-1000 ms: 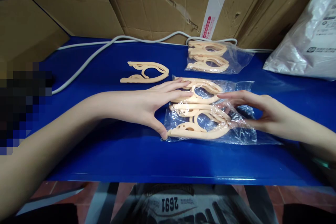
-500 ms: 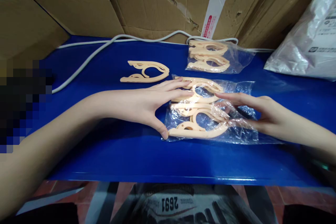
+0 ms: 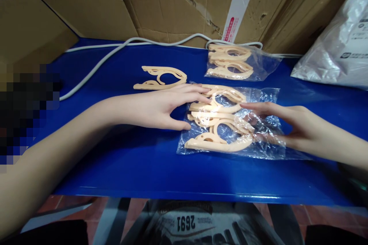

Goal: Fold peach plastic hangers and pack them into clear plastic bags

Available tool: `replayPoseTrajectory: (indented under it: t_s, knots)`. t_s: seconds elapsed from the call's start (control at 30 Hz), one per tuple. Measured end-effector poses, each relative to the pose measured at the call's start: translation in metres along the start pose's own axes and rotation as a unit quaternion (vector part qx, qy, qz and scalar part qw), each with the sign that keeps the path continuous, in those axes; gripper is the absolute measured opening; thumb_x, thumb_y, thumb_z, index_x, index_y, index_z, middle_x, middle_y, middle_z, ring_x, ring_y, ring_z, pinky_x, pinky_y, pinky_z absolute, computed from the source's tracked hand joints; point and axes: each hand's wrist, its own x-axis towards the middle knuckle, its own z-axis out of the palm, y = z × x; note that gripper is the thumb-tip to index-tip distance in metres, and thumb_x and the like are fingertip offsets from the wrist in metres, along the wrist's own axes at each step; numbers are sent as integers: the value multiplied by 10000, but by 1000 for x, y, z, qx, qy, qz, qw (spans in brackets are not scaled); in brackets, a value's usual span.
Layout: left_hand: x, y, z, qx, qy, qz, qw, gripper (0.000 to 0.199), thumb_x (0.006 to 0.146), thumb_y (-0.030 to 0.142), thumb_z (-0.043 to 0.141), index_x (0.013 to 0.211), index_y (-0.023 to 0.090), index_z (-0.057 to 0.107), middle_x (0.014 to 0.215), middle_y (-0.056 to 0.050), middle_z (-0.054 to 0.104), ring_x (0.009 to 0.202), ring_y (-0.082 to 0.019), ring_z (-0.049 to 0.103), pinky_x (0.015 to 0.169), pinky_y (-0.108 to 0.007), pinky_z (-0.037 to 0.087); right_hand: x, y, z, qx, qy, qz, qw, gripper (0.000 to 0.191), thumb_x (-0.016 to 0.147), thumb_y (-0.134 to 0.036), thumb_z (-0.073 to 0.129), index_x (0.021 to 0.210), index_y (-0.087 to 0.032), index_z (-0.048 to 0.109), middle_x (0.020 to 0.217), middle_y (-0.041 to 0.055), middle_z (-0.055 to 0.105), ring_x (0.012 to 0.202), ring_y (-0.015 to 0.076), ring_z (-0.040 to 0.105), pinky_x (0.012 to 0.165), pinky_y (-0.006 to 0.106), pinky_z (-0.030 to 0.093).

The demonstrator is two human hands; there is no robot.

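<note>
Beige folding hangers (image 3: 227, 147) lie in a clear plastic bag (image 3: 184, 143) on the blue table (image 3: 161, 176). My left hand (image 3: 156, 109) rests flat on the bag's left side, fingers stretched over the upper hangers, thumb apart at the bag's left edge. At the bag's right end is my right hand (image 3: 290, 126), index finger and thumb spread. Its other fingers and thumb tip show through shiny plastic, seemingly inside the bag's mouth, with their tips beside the hangers. Another folding hanger (image 3: 181, 76) lies unbagged behind my left hand.
A second clear bag of beige hangers (image 3: 230, 61) lies farther back. Behind it, a white cable (image 3: 132, 40) runs along cardboard boxes (image 3: 172, 4). A white plastic sack (image 3: 339, 49) stands at the back right. The table's front edge (image 3: 184, 197) is close to my body.
My left thumb has moved up from the lower hanger's left end, closer to my fingers. My right hand has shifted slightly right; the hangers are nearly where they were.
</note>
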Motion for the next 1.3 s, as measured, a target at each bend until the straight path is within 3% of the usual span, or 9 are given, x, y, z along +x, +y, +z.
replayPoseTrajectory:
  t_s: [0.3,0.67,0.9,1.0,1.17,1.23,1.3]
  knots:
    - [1,-2,2,-2,30,10,999,532,999,241,592,1520,236,484,1685,-80,400,1572,-222,356,1280,-409,306,-1,0,-2,3,4,1,1000,613,951,-441,697,1531,-430,498,1319,-44,749,1066,211,767,815,274,632]
    - [3,1,4,-4,45,7,999,439,1046,317,580,1474,227,535,1653,-72,450,1544,-190,395,1264,-355,319,2,0,2,23,6,10,1000,583,938,-471,711,1489,-373,546,1214,-33,783,1015,200,767,802,277,614]
    - [3,0,5,-8,54,-3,999,478,1018,303,598,1487,250,520,1647,-72,455,1522,-231,426,1247,-398,352,3,0,2,25,5,11,1000,587,939,-468,702,1500,-380,551,1251,-20,777,1025,215,767,852,300,625]
    - [3,-1,5,-13,68,-11,998,443,996,385,633,1419,267,571,1573,-65,528,1463,-252,485,1217,-421,392,3,-1,1,24,5,17,1000,584,936,-482,700,1494,-382,561,1251,-23,778,1041,223,768,832,297,628]
    - [4,-11,-4,17,133,-35,990,362,962,500,633,1201,229,643,1281,-81,640,1171,-253,623,1061,-429,527,1,-2,-1,17,-5,22,1000,603,942,-424,703,1517,-376,530,1284,-7,763,1066,228,764,825,293,611]
    - [1,-21,-9,45,159,-44,985,440,933,570,641,1210,228,637,1274,-82,627,1154,-262,613,1054,-456,541,1,-2,-2,12,-5,16,1000,596,972,-391,667,1541,-388,490,1198,-14,783,1009,206,771,781,270,596]
    - [-5,-32,-13,77,165,-56,982,616,891,649,665,1344,238,590,1380,-89,594,1266,-300,567,1118,-509,508,0,-2,-3,12,-2,6,1000,577,1002,-364,619,1556,-400,461,1113,-28,791,942,182,772,736,247,577]
